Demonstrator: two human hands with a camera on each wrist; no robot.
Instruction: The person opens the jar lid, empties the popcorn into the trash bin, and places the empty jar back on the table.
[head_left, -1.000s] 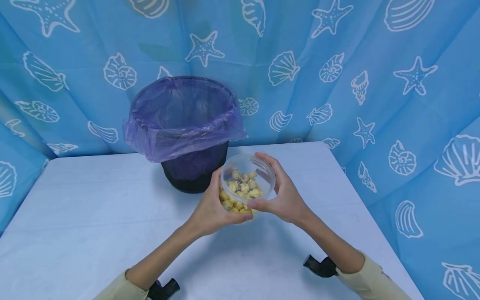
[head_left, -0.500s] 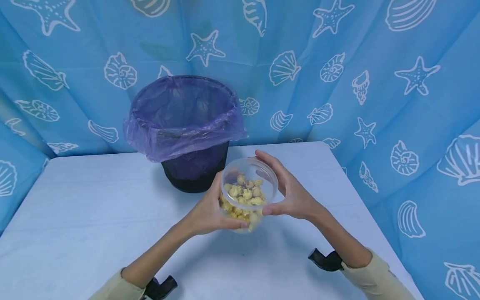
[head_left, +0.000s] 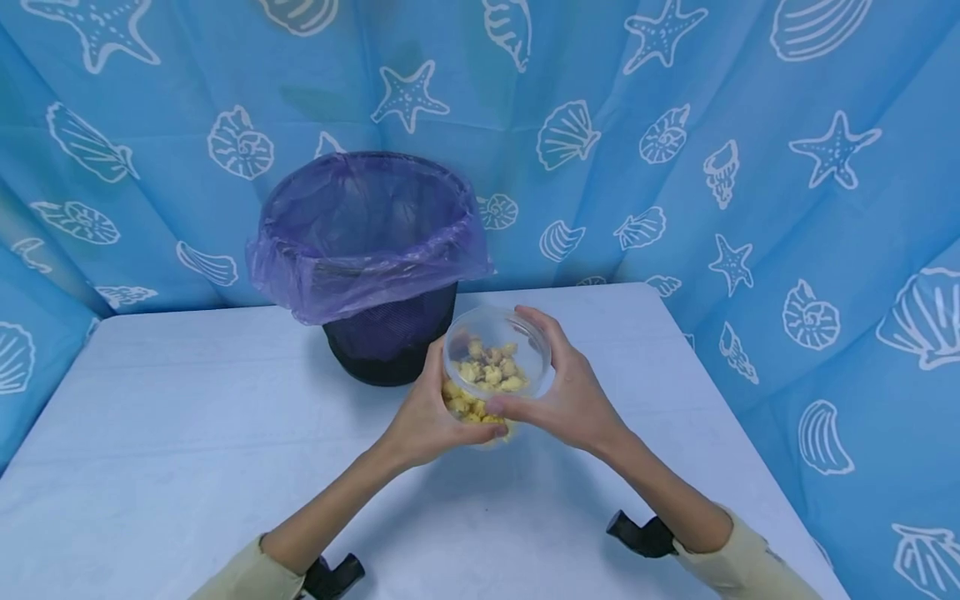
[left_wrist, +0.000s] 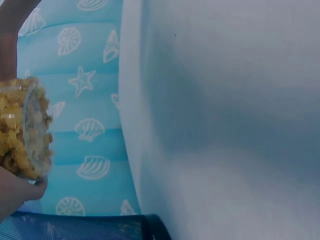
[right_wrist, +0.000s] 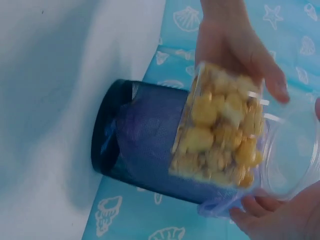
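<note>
A clear plastic jar of yellow popcorn (head_left: 468, 407) is held above the table in both hands. My left hand (head_left: 423, 414) grips the jar's body from the left, with the thumb across its near side. The right hand (head_left: 573, 398) holds the round clear lid (head_left: 534, 354) by its edge, thumb in front and fingers behind. In the right wrist view, the lid (right_wrist: 292, 145) stands at the jar's mouth, beside the popcorn jar (right_wrist: 215, 127); whether the two still touch I cannot tell. The left wrist view shows only part of the jar (left_wrist: 17, 130).
A black mesh bin (head_left: 390, 342) lined with a purple bag (head_left: 360, 287) stands on the table just behind the left hand, its mouth upward. The white-covered table (head_left: 187, 433) meets a blue seashell-patterned curtain (head_left: 600, 83) at the back and sides.
Both hands and the jar dipped toward the body half a second ago, then rose again toward the bin. The right thumb now lies farther left across the lid's near edge.
</note>
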